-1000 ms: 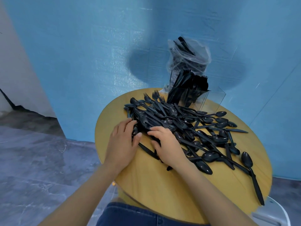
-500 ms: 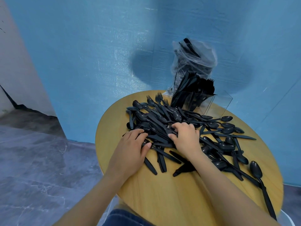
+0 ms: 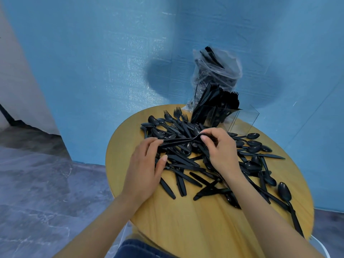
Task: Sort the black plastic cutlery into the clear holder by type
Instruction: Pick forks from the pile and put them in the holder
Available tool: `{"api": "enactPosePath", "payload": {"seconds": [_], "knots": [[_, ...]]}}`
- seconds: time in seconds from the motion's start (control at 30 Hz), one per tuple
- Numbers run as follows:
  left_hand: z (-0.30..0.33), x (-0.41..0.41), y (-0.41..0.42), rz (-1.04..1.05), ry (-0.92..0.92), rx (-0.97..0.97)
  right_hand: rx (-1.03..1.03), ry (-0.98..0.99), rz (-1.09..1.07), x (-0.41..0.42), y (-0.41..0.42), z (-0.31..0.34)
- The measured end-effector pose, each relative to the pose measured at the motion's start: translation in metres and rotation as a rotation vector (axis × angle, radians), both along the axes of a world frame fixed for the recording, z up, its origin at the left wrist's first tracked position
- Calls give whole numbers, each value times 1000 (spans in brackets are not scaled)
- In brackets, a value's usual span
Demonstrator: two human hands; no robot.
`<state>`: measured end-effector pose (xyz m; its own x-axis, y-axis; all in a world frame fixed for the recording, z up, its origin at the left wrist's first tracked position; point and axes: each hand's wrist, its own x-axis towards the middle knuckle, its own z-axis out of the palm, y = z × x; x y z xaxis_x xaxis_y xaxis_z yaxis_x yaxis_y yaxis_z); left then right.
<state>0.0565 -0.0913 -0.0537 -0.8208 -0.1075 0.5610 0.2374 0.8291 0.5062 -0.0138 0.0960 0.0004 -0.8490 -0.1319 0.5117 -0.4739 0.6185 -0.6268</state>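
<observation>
On the round yellow wooden worktop (image 3: 195, 220), a loose heap of black plastic cutlery (image 3: 204, 155) spreads from the middle toward the right edge: spoons, forks and knives tangled together. At the far edge stands the clear plastic holder with compartments (image 3: 223, 116); its left sections already carry upright black pieces, while the rightmost section looks empty. Behind it, a crumpled clear plastic bag (image 3: 217, 71) holds more cutlery.

The step in hand looks like gathering one type from the heap. The left hand (image 3: 145, 164) has its fingers curled round one end of a small bundle of long black handles (image 3: 178, 141), lifted just above the pile. The right hand (image 3: 219, 148) pinches the other end, fingers bent over it. Which type the bundle is cannot be told, as the heads are hidden under the right hand.

Next, the bundle probably wants squaring up so the handles lie together, then carrying to the far edge and dropping upright into the matching compartment. Stray pieces snagged in the bundle could drag along, so a shake free first would be wise.
</observation>
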Motion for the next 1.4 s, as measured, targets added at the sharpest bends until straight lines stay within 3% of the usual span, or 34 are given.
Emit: {"api": "enactPosePath", "payload": {"seconds": [0.2, 0.33, 0.47, 0.57, 0.77, 0.83, 0.93, 1.07, 1.17, 1.3, 1.4], "knots": [[20, -21, 12, -82, -7, -120, -2, 29, 274, 9, -15, 12], [22, -23, 1, -96, -123, 136, -131, -183, 260, -2, -29, 10], [15, -22, -16, 76, -65, 456, 206, -312, 159, -16, -41, -9], [9, -23, -19, 72, -58, 599, 382, -342, 134, -19, -52, -19], [4, -24, -20, 8, -59, 694, 638, -128, 76, -23, -56, -24], [4, -24, -20, -3, -61, 705, 568, -70, 31, -23, -53, -24], [5, -24, -20, 2, -53, 703, 254, -18, -7, -20, -49, -14], [16, -28, -13, -16, -105, 742, -167, -234, 220, -5, -57, 1], [23, -28, 2, -111, -199, 828, -267, -335, 238, 2, -65, -1], [21, -27, 11, -147, -255, 729, -325, -400, 201, 6, -70, -4], [23, -27, 13, -168, -282, 791, -364, -426, 194, 5, -69, -4]]}}
